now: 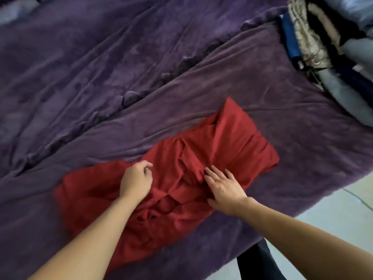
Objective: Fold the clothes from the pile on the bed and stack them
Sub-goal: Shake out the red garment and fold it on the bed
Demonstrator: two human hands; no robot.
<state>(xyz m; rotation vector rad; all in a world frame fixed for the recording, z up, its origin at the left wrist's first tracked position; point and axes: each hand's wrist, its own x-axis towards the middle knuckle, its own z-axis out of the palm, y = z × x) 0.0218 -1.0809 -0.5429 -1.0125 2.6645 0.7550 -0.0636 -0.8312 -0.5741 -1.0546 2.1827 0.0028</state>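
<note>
Red garment point(232, 142) runs lower-left to upper-right; right hand point(224, 186) lies flat on its middle, left hand point(136, 179) curled over its lower-left half, grip unclear.

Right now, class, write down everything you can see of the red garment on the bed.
The red garment is soft cloth, partly folded into a long creased bundle with overlapping flaps, lying diagonally on the purple bed cover near its edge. The right hand presses flat on its middle; the left hand, fingers curled, is over its far edge, grip unclear.
</note>
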